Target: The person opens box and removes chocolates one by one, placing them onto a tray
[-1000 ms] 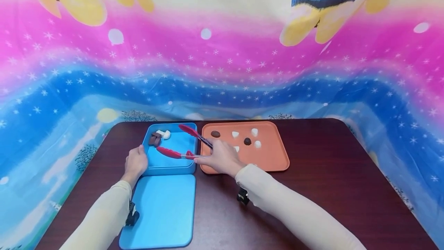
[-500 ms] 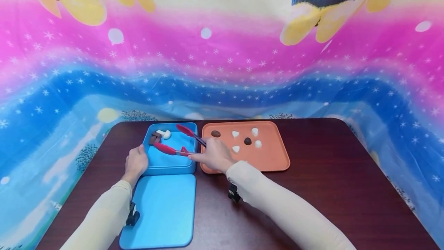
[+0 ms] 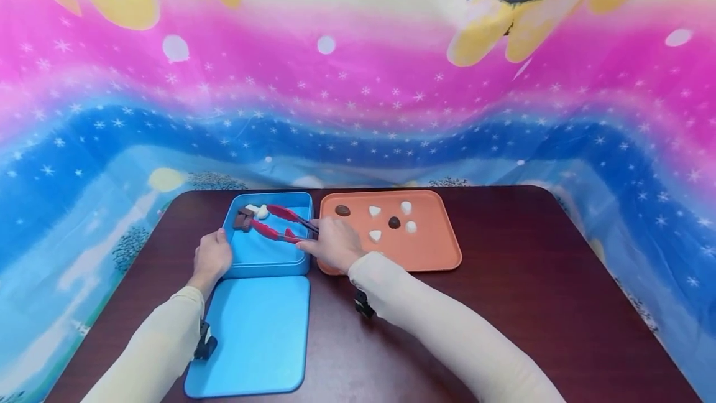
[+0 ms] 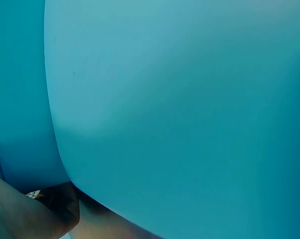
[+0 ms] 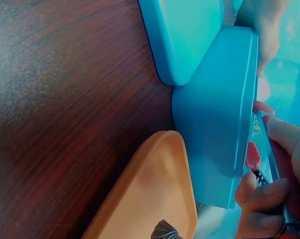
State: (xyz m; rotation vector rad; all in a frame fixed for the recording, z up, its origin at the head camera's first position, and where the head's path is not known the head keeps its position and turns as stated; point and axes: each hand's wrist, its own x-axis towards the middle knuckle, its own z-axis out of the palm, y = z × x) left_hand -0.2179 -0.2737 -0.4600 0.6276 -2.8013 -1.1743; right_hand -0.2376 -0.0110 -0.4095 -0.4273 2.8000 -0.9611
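In the head view my right hand (image 3: 337, 242) grips red-tipped tongs (image 3: 264, 229) by their handles and reaches over the blue box (image 3: 268, 270). The tongs' two red tips are spread apart, low in the box. One tip is close by the brown chocolate-like pieces (image 3: 242, 221), the other beside the white pieces (image 3: 258, 211), all in the far left corner. My left hand (image 3: 213, 255) holds the box's left side, its thumb up at the rim and most fingers hidden. The right wrist view shows my right fingers (image 5: 264, 201) curled round the tongs' handle.
Right of the box lies an orange tray (image 3: 431, 259) with several white pieces (image 3: 375, 236), a dark ball-like piece (image 3: 394, 222) and a brown oval piece (image 3: 342, 210). A blue lid (image 3: 252, 334) lies flat before the box on the dark wooden table (image 3: 514, 278).
My right hand has moved left with the tongs, bringing the tips closer to the pieces in the corner and nearer each other. My left hand stays at the box; the head view has shifted slightly.
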